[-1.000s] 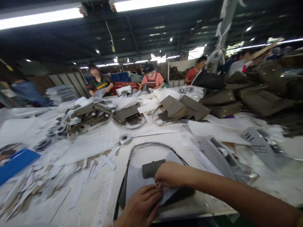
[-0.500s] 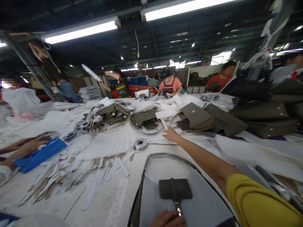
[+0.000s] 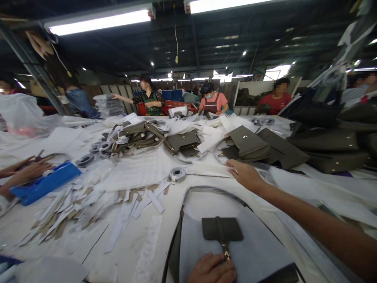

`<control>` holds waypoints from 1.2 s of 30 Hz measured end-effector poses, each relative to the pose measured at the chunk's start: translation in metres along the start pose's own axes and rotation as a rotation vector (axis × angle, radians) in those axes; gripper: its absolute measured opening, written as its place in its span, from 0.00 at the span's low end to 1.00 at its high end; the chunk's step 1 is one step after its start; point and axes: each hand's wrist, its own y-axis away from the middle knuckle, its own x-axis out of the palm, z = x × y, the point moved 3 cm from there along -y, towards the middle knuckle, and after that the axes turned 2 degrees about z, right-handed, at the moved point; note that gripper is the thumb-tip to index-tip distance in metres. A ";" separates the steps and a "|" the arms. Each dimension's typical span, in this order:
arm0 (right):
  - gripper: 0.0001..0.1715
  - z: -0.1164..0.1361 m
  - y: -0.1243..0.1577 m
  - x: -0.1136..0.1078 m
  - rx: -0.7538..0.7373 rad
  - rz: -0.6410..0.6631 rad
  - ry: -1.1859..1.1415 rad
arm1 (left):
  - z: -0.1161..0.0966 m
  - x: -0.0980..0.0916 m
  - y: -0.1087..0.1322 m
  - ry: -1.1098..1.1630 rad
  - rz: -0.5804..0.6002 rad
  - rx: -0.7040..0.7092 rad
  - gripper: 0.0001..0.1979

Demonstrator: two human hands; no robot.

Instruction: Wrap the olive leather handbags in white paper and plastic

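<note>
Left edge of counter: 1 translucent plastic bag, something pinkish low inside. Beside it, a co-worker's two hands reach over 1 blue tray; a small white object shows at its rim, other contents unclear.

Behind: 1 stack of wrapped packets, a second co-worker's hand at its top.

Next: paper strips, too many to count, loosely heaped. Above them, at least 3 coiled rings near a pile of olive pieces, count unclear.

Centre: 1 separate grey coil; just right of it, 1 white strip, its right end pinched in the person's right hand, arm extended.

Nearest the person: 1 bag, lying on the counter, strap arched above it, 1 grey sheet on top. On the sheet, 1 olive tab with 1 gold clasp. Left hand lies at the clasp, fingers bent; whether it grips, cannot tell.

Right: 2 olive panels side by side, then a dark stack, at least 2 pieces.
</note>
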 end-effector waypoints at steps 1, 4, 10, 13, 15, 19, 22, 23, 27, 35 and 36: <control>0.23 0.002 0.022 -0.005 -0.024 0.018 -0.034 | -0.002 -0.007 -0.008 0.027 0.050 0.006 0.10; 0.34 0.015 0.074 -0.007 -0.143 0.191 -0.115 | -0.008 -0.028 -0.028 0.131 0.293 -0.122 0.16; 0.20 0.052 0.093 0.030 -0.224 0.426 -0.175 | -0.016 -0.043 -0.036 0.252 0.409 -0.273 0.18; 0.15 0.060 0.082 0.045 -0.153 0.379 -0.170 | -0.016 -0.041 -0.033 0.267 0.422 -0.286 0.17; 0.21 0.061 0.080 0.043 -0.139 0.367 -0.175 | -0.016 -0.041 -0.032 0.275 0.427 -0.292 0.17; 0.37 0.063 0.099 0.012 -0.319 0.322 -0.283 | -0.016 -0.043 -0.033 0.281 0.415 -0.280 0.16; 0.32 0.069 0.133 -0.005 -0.481 0.391 -0.348 | -0.017 -0.044 -0.034 0.273 0.416 -0.286 0.16; 0.30 0.071 0.145 -0.006 -0.512 0.414 -0.343 | -0.017 -0.043 -0.033 0.269 0.428 -0.296 0.16; 0.25 0.073 0.179 0.002 -0.582 0.402 -0.241 | -0.017 -0.041 -0.030 0.255 0.494 -0.323 0.17; 0.26 0.062 0.190 0.009 -0.696 0.339 -0.226 | -0.016 -0.041 -0.023 0.207 0.557 -0.333 0.16; 0.26 0.059 0.191 0.011 -0.702 0.333 -0.232 | -0.015 -0.042 -0.023 0.204 0.565 -0.324 0.17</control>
